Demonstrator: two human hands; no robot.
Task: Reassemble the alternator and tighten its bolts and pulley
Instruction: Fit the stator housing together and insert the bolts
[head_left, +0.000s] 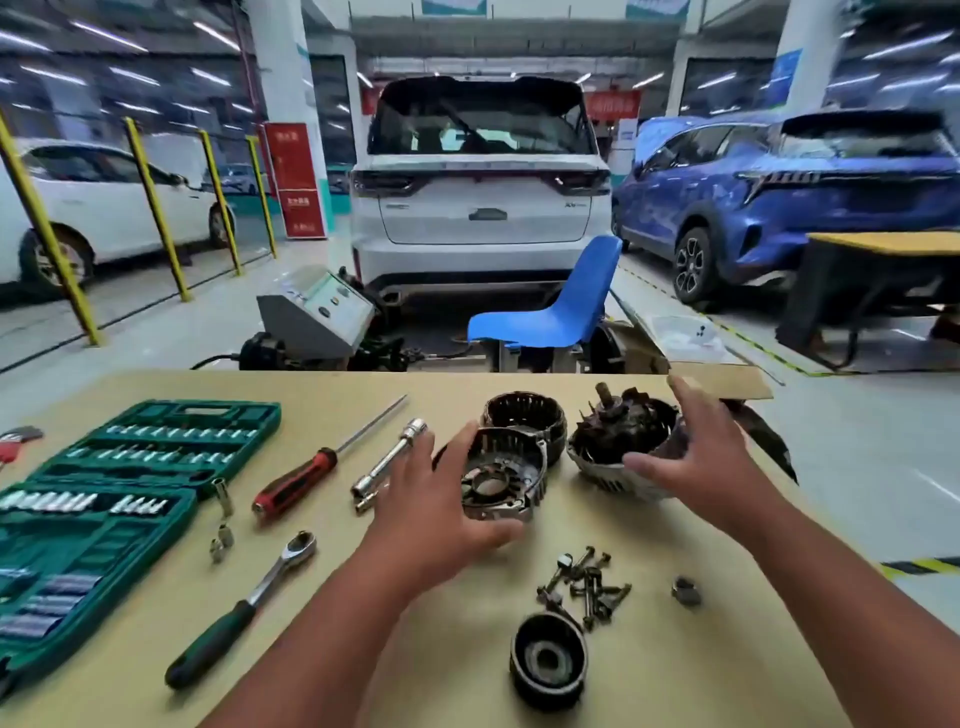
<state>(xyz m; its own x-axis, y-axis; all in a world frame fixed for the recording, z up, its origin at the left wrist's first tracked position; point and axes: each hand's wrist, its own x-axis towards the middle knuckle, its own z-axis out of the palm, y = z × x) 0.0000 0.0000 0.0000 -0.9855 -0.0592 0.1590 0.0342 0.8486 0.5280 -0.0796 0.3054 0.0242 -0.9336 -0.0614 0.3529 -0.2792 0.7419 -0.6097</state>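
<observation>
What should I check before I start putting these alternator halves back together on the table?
1. Hands free: left hand and right hand are open, holding nothing. Ok.
2. End cover within reach: it lies on the table by the left hand. Ok.
3. Rotor seated: it stands shaft-up in the silver housing by the right hand, but how deep it sits is hidden. Cannot tell.
4. Stator ring fitted: it lies apart, behind the end cover. Not ok.
5. Bolts and pulley at hand: they lie loose near you. Ok.
6. Ratchet carrying a socket: cannot tell.
</observation>
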